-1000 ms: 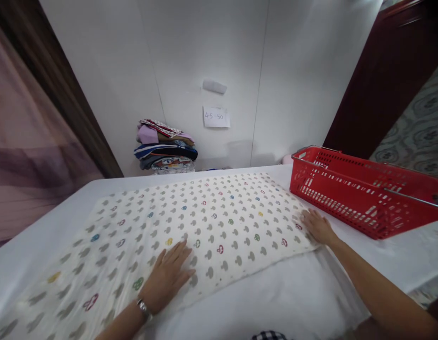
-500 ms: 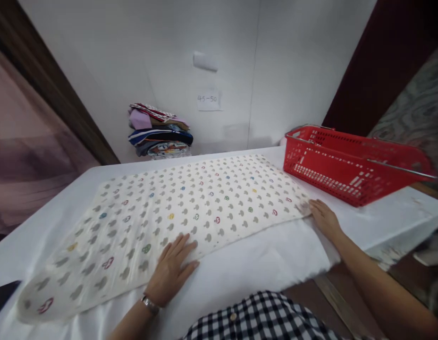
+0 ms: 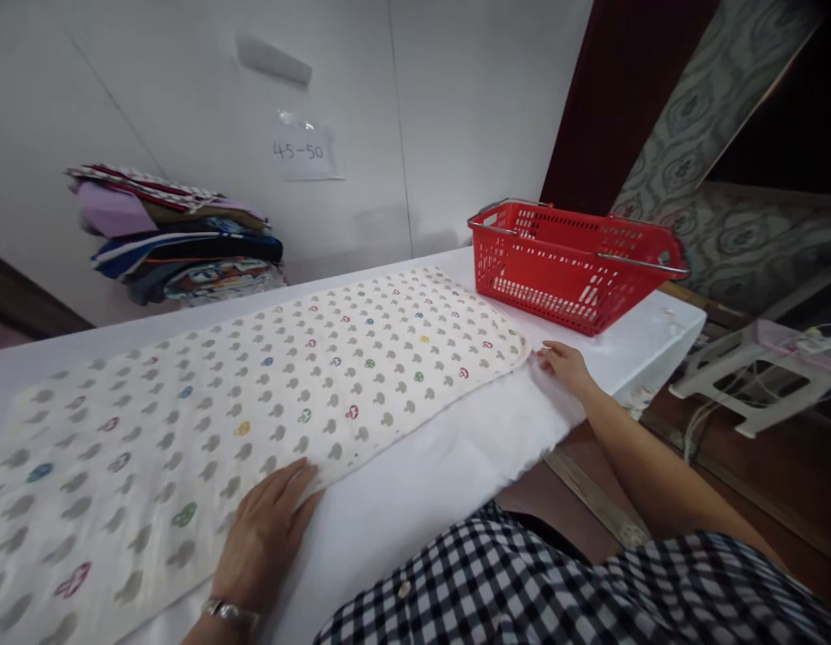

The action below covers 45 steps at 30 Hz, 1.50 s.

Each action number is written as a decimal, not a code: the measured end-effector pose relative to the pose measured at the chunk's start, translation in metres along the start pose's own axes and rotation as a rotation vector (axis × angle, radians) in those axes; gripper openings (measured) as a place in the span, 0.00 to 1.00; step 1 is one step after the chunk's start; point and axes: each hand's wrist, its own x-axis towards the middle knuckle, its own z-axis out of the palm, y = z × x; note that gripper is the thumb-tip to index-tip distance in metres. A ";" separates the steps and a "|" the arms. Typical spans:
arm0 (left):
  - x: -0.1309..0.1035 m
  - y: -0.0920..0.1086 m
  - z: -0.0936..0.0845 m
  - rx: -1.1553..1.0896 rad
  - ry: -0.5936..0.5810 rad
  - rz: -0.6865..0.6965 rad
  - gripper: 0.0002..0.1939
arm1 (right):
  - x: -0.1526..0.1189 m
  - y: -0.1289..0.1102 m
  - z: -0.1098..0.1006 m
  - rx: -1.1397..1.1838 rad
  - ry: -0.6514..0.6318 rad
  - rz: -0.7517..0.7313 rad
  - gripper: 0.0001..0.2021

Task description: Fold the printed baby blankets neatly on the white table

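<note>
A cream cloth (image 3: 362,367) printed with grey mushrooms and a few coloured ones lies spread on the white-covered table. Its near right corner is rounded, and its left end runs out of view. My left hand (image 3: 264,524), with a metal bracelet at the wrist, rests flat on the cloth's near edge, fingers stretched out. Just right of the rounded corner is my right hand (image 3: 564,365), low over the table cover, its fingers loosely bent with nothing visible in them. Whether its fingertips touch the cloth's edge I cannot tell.
A red plastic basket (image 3: 569,269) with metal handles stands at the table's back right. Folded fabrics (image 3: 187,235) are stacked behind the left part of the table. A paper sign (image 3: 306,150) reading 45-50 hangs on the wall. A white stool (image 3: 765,367) stands beyond the right end.
My view has turned to the right, bringing the stool into sight. My right hand has come off the cloth's corner and its fingers have bent. My left hand still lies on the near edge.
</note>
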 end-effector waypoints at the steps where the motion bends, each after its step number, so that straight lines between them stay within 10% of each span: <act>1: 0.002 0.001 -0.001 -0.014 -0.001 0.003 0.19 | 0.003 -0.004 0.001 0.010 -0.018 0.030 0.17; 16: 0.004 -0.004 0.001 -0.067 -0.046 0.011 0.18 | 0.025 -0.037 0.010 -0.077 -0.174 0.288 0.10; 37: 0.007 0.002 -0.001 -0.011 -0.014 0.061 0.18 | 0.034 -0.029 0.010 -0.201 -0.148 0.216 0.01; 45: 0.010 0.010 -0.004 0.013 0.002 0.108 0.17 | 0.027 -0.027 0.007 -0.524 -0.086 -0.012 0.16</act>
